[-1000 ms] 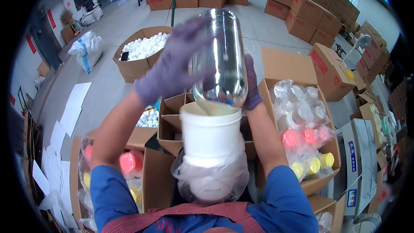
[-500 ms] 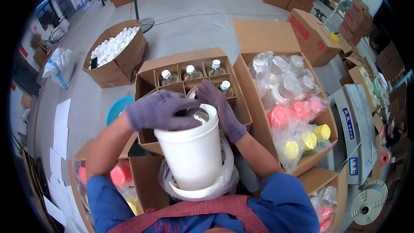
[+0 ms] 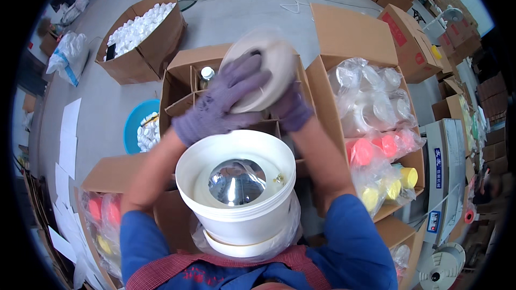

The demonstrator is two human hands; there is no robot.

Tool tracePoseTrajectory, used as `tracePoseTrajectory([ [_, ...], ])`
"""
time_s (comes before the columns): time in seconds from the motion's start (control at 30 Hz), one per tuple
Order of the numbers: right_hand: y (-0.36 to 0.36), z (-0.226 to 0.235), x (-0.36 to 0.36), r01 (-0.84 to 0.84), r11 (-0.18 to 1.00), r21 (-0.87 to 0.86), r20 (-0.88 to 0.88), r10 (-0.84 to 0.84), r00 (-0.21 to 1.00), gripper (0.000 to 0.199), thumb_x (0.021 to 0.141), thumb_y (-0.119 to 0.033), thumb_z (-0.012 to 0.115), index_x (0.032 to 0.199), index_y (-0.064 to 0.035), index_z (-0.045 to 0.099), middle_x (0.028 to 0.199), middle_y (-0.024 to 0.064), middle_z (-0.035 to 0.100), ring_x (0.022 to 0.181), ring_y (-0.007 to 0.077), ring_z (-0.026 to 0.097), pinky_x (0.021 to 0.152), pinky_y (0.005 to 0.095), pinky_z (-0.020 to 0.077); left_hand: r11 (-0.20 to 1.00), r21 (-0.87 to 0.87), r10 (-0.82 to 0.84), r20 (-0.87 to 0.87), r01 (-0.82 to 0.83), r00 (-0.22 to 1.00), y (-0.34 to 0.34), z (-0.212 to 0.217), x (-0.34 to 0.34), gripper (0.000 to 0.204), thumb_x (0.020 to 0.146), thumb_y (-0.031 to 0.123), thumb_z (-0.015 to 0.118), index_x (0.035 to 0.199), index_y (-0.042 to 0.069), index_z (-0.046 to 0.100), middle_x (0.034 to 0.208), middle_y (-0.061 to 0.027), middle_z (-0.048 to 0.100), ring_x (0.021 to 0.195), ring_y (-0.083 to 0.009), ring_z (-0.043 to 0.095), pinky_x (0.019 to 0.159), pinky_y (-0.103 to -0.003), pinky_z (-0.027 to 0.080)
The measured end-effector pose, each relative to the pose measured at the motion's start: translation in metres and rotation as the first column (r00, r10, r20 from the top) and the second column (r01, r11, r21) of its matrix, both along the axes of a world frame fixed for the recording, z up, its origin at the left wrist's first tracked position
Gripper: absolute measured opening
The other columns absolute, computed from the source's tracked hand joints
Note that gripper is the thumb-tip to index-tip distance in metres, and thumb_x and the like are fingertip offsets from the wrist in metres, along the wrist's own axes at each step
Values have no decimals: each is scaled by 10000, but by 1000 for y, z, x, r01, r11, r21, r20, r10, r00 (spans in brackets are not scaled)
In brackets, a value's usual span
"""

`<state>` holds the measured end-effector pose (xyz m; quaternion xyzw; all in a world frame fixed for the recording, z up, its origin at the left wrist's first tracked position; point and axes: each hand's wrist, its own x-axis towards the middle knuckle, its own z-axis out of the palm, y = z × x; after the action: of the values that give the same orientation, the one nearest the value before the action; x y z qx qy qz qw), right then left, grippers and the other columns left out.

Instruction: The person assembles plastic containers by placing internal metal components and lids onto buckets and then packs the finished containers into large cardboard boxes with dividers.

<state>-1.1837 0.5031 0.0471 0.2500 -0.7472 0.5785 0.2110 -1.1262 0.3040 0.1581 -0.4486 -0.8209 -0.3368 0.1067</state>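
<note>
A round white disc, likely a lid [image 3: 277,67], is held above a divided cardboard box [image 3: 174,78], blurred by motion. My left hand [image 3: 223,96], in a purple-grey glove, lies across its near-left side with fingers spread over it. My right hand [image 3: 293,108], gloved alike, grips the disc's right edge, its fingers partly hidden. In front of my body stands a white bucket [image 3: 236,228], its mouth facing up and a shiny metal dome [image 3: 236,181] inside. One bottle with a white cap [image 3: 207,73] shows in the box; hands and disc cover much of the rest.
On the right, an open carton [image 3: 317,83] holds plastic-wrapped white, pink and yellow items. A large carton of white caps [image 3: 142,32] stands far left, a blue basin [image 3: 134,123] of small white pieces nearer. A grey machine [image 3: 443,177] stands at the right.
My hands have moved off the bucket's rim and lifted away from me, now with the white disc between them. The bucket's inside and metal dome have come into clear view.
</note>
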Motion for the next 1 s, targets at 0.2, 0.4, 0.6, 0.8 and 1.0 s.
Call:
tracePoseTrajectory([
  [0.2, 39, 104, 44, -159, 481, -862, 175, 579, 796, 485, 1000, -257, 523, 1413, -43, 389, 1360, 121, 513, 1235, 226, 522, 1054, 389, 441, 976, 164, 161, -114, -141, 980, -36, 41, -13, 528, 771, 284, 731, 1262, 145, 597, 1462, -229, 394, 1374, -413, 337, 1123, -558, 269],
  [0.4, 51, 125, 79, -450, 793, -411, 341, 592, 731, 563, 935, -218, 627, 1417, -35, 400, 1410, 95, 479, 1247, 207, 508, 1057, 373, 442, 912, -269, 41, -692, -309, 721, -68, 52, -7, 545, 650, 267, 766, 1180, 220, 649, 1416, -136, 473, 1378, -356, 361, 1149, -539, 232],
  [0.6, 20, 120, 83, -486, 724, -490, 253, 651, 715, 545, 992, -134, 508, 1482, -32, 292, 1456, 111, 423, 1335, 202, 419, 1132, 398, 350, 918, -395, -266, -581, 19, 769, -44, 63, 18, 598, 686, 315, 761, 1260, 227, 616, 1417, -151, 458, 1354, -393, 367, 1133, -565, 243],
  [0.8, -2, 113, 87, -213, 935, -283, 340, 306, 889, 447, 989, -282, 522, 1355, -32, 466, 1211, 181, 614, 1139, 323, 597, 1033, 433, 457, 988, 151, -30, 2, 29, 1000, -40, 72, 35, 518, 742, 200, 728, 1228, 55, 625, 1258, -219, 581, 1218, -366, 531, 1044, -538, 364],
  [1.0, -4, 107, 120, -383, 823, -420, 312, 527, 790, 864, 972, -671, 194, 1105, 61, 634, 1164, 216, 628, 1116, 306, 599, 1027, 431, 437, 844, 401, -421, 81, 357, 903, -52, 55, 77, 430, 820, 394, 702, 971, -8, 702, 985, -192, 703, 931, -349, 697, 825, -413, 558],
])
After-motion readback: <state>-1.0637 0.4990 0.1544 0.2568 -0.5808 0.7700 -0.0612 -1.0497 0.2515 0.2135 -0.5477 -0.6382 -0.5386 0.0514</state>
